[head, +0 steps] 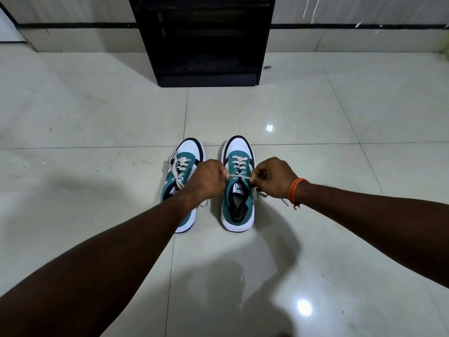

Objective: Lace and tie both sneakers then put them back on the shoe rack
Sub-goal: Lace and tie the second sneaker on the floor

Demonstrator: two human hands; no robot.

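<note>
Two teal, white and black sneakers stand side by side on the floor, toes pointing away from me. The right sneaker (237,205) has its white lace (239,176) crossed up through the eyelets and pulled taut sideways across the top. My left hand (206,180) pinches one end of that lace, my right hand (273,177) pinches the other; a loose tail hangs below the right hand. The left sneaker (181,164) is partly covered by my left forearm, its lace hanging slack over its outer side.
A black shoe rack (206,40) with open shelves stands against the far wall, straight ahead of the sneakers. The floor (97,113) is glossy pale tile with light reflections. An orange thread band circles my right wrist (295,192).
</note>
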